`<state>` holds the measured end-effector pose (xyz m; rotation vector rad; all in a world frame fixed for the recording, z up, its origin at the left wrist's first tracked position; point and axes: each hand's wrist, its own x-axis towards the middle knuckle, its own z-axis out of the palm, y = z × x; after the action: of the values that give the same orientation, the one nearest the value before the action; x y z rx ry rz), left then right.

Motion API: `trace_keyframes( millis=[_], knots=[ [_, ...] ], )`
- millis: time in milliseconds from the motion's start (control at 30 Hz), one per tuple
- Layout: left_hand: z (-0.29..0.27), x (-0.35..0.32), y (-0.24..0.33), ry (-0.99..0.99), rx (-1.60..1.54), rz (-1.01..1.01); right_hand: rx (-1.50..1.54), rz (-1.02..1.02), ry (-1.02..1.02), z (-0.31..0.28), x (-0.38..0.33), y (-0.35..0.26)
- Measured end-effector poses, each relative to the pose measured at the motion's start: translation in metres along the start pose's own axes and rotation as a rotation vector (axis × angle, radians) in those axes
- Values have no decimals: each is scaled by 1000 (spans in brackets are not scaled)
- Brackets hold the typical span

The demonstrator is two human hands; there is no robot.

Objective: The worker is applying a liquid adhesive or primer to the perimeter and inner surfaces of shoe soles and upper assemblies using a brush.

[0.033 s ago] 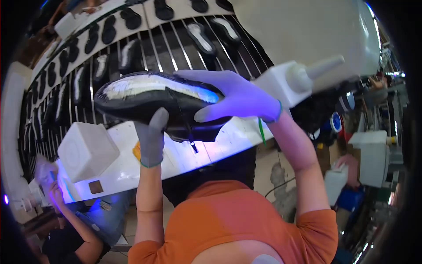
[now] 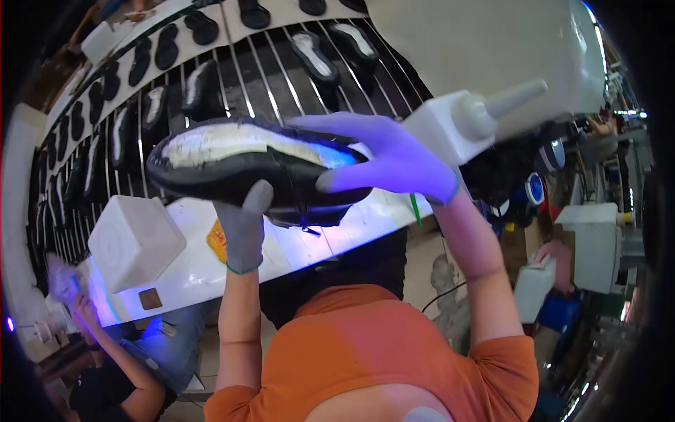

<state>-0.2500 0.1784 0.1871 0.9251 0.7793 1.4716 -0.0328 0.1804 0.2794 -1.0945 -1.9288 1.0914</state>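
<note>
The black shoe [image 2: 232, 172] is held up over the white table [image 2: 197, 274], its long way running left to right, round end pointing left, white bottom up. The left hand [image 2: 242, 221] holds its near side and the right hand [image 2: 397, 160] grips its right end

A single wide fisheye view looks steeply down from the person's head, with the orange short-sleeved fabric shirt [image 2: 337, 344] looming closest along the lower edge. It faces forward over the long white flat-topped table [image 2: 193, 276], near enough that the grey-gloved left hand [image 2: 242, 224] and the violet-lit gloved right hand [image 2: 401, 158] fill the middle, while the rack of thin silvery bars [image 2: 266, 79] recedes toward the top, curving at the rim.
</note>
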Motion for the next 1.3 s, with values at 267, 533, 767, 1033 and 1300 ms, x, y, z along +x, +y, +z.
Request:
trace_keyframes(
  millis=[267, 533, 767, 1033, 1300],
  knots=[
    [-41, -82, -89, -225, 1368, 625, -231, 561, 1028, 45, -184, 146],
    [-38, -132, -85, -223, 1497, 203, -51, 532, 1129, 60, -188, 136],
    [-63, -135, -103, -135, 1303, 239, -780, 494, 739, 20, -162, 105],
    [-48, -124, -69, -328, 1750, 464, -1056, 704, 429, 17, -145, 100],
    [-68, -147, -86, -214, 1570, 345, -1159, 698, 390, 15, -135, 110]
  ],
)
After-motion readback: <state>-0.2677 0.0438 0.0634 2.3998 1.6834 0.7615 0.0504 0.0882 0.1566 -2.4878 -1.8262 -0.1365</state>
